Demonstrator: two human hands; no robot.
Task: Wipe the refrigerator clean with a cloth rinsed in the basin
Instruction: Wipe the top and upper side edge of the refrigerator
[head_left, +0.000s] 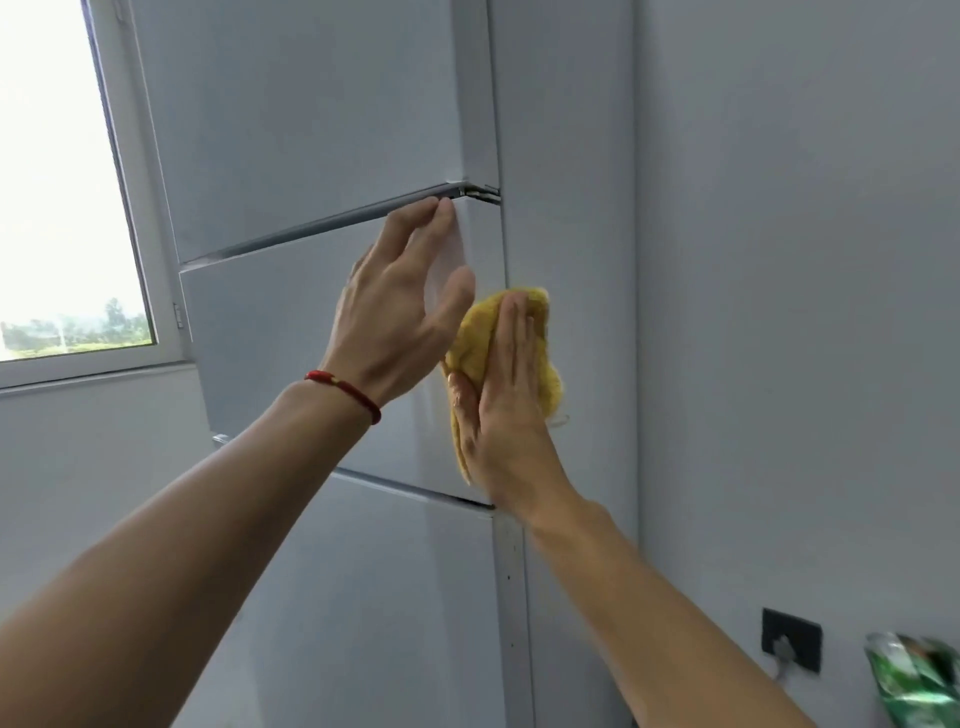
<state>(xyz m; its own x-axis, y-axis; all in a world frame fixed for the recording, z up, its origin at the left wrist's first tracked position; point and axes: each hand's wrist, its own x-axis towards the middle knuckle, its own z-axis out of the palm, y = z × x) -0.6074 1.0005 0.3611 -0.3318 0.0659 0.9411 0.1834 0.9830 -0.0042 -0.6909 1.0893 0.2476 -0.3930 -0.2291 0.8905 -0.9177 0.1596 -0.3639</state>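
The white refrigerator fills the middle of the view, with its front doors facing left and its side panel facing right. My left hand lies flat on the middle door near the corner, fingers spread, fingertips just under the gap below the top door. A red string bracelet sits on that wrist. My right hand presses a yellow cloth flat against the refrigerator's side panel at the corner edge. The cloth bulges out around the palm and fingers. The basin is out of sight.
A window with a white frame is at the left, beside the refrigerator. A plain wall stands close on the right, with a dark socket low down and a green shiny package at the bottom right corner.
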